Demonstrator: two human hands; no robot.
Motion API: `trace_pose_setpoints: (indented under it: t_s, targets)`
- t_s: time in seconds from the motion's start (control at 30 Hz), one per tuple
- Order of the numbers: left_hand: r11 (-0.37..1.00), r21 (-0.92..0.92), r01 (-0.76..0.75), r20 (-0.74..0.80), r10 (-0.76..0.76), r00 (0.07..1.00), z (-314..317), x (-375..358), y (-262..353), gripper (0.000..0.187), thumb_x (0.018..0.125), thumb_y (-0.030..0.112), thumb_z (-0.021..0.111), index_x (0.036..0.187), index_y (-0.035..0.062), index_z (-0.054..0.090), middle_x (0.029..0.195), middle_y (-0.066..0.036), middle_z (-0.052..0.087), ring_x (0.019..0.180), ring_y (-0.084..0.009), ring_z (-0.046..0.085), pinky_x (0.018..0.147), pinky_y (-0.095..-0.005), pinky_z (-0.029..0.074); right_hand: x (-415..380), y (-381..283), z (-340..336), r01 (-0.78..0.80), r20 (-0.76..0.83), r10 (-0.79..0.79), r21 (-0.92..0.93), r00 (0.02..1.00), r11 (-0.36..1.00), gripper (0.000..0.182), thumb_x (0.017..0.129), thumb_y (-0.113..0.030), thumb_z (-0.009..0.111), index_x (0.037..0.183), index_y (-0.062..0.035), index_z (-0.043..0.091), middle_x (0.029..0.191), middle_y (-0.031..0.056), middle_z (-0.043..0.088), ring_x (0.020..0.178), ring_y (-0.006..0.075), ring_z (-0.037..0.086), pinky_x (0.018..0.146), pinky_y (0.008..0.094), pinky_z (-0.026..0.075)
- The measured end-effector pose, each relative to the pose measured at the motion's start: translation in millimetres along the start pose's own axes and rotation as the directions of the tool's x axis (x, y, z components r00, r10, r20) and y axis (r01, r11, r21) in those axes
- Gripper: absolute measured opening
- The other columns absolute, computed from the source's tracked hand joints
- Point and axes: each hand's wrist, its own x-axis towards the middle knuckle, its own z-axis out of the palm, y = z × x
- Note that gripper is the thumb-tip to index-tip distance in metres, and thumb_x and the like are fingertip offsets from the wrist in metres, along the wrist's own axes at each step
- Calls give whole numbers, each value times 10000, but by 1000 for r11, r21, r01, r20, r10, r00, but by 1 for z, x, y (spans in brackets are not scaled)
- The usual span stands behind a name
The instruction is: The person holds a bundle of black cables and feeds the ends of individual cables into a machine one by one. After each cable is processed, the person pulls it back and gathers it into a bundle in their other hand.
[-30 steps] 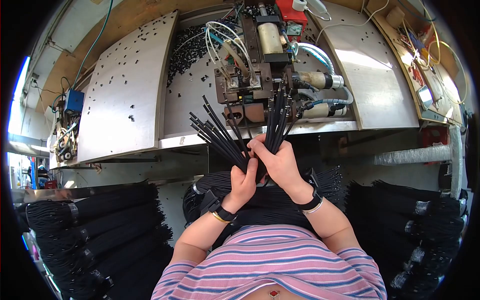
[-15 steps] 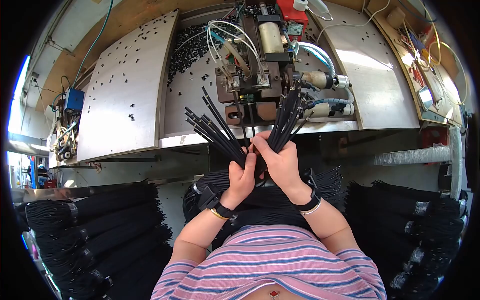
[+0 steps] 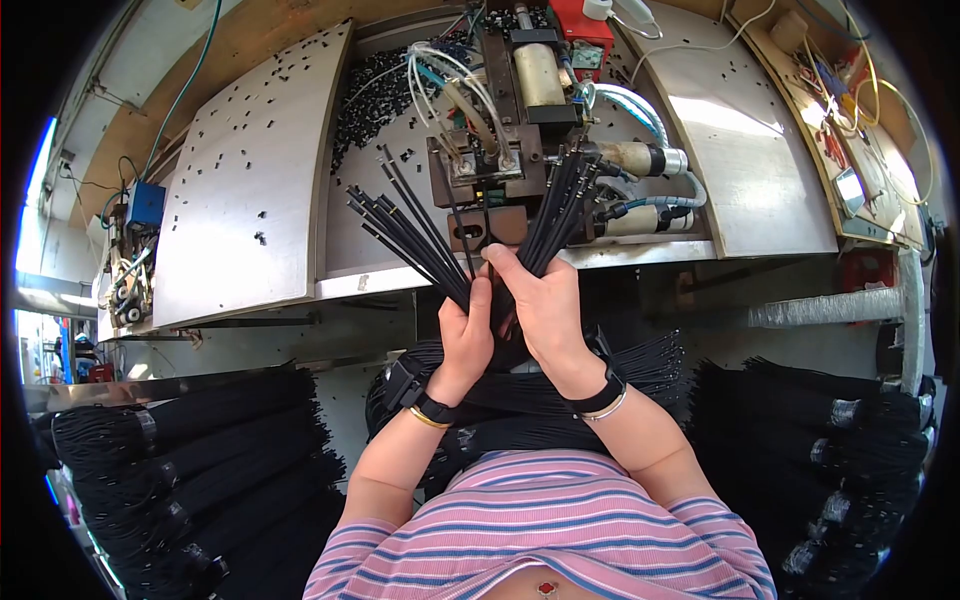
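Observation:
Thin black cables with small metallic tips fan up and to the left in one bundle (image 3: pixel 405 238), with my left hand (image 3: pixel 467 335) closed around its lower part. My right hand (image 3: pixel 545 305) grips a second bundle of black cables (image 3: pixel 560 208), which points up and slightly right. Its thumb and forefinger pinch near a single cable (image 3: pixel 487 215) that stands upright between the bundles. That cable's upper end is at the bench machine (image 3: pixel 485 165), under its clamp blocks; whether it sits inside cannot be told. The lower ends of the bundles are hidden by my hands.
Small black pieces (image 3: pixel 375 115) are scattered over the metal bench (image 3: pixel 240 200). White air hoses (image 3: pixel 490 80) and cylinders (image 3: pixel 540 75) surround the machine. Tied cable bunches hang at left (image 3: pixel 190 480) and right (image 3: pixel 820 450), with more across my lap (image 3: pixel 560 410).
Both hands and their bundles have shifted slightly left and upward, closer to the machine. My right thumb and fingers are nearer the machine's front. Both grips stay closed.

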Motion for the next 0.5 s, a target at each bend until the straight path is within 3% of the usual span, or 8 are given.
trace_pose_setpoints:
  t_s: [0.1, 0.13, 0.23, 0.27, 0.37, 0.4, 0.5]
  targets:
    - [989, -87, 119, 45, -115, 992, -5, 1, 5, 257, 972, 181, 432, 1062, -21, 563, 920, -19, 599, 803, -63, 518, 699, -216, 430, 2, 0, 0, -46, 24, 47, -43, 999, 998, 190, 843, -147, 633, 885, 37, 643, 731, 52, 637, 611, 89, 583, 532, 207, 458]
    - [989, -87, 117, 44, -113, 993, -2, 2, 6, 257, 972, 181, 432, 1062, -21, 563, 920, -19, 599, 803, -63, 518, 699, -216, 430, 4, 3, -1, -10, 45, 11, -20, 999, 1000, 203, 840, -163, 635, 883, 35, 646, 717, 44, 634, 590, 83, 572, 504, 208, 442]
    - [979, 93, -181, -20, 184, 983, 13, 4, 9, 238, 979, 190, 403, 986, 1, 547, 719, 4, 554, 515, -42, 469, 424, -194, 360, 6, 5, -5, 61, 83, -63, 29, 995, 998, 230, 833, -194, 638, 880, 31, 651, 690, 28, 629, 549, 70, 550, 447, 209, 409]
    - [979, 92, -183, -17, 185, 983, 12, 4, 8, 238, 979, 190, 403, 986, 1, 547, 719, 4, 554, 515, -42, 469, 424, -194, 360, 5, 1, -5, 46, 109, -47, 16, 993, 999, 213, 836, -177, 637, 887, 29, 651, 709, 34, 634, 581, 76, 564, 479, 207, 426]
    - [991, -99, 89, 10, -89, 996, 6, -1, -1, 242, 980, 181, 400, 1019, -10, 542, 792, -6, 575, 642, -53, 525, 541, -189, 420, 2, -5, -8, 17, 162, -15, -11, 987, 1000, 181, 843, -145, 634, 901, 26, 650, 747, 47, 644, 645, 87, 592, 541, 202, 460]
    - [992, -97, 85, 9, -85, 996, 4, -5, -2, 242, 980, 181, 400, 1019, -10, 542, 792, -6, 575, 642, -53, 525, 541, -189, 420, 1, -4, -11, 20, 158, -7, -80, 987, 997, 176, 844, -145, 633, 892, 24, 650, 739, 42, 642, 643, 84, 590, 546, 200, 457]
    - [948, -198, 251, 171, -219, 961, 0, -25, -3, 284, 978, 163, 404, 1138, -32, 534, 924, -27, 597, 839, -71, 536, 723, -223, 445, -8, 4, -17, 17, 143, 14, -214, 990, 977, 168, 847, -144, 630, 875, 21, 651, 725, 34, 638, 639, 78, 585, 557, 197, 450]
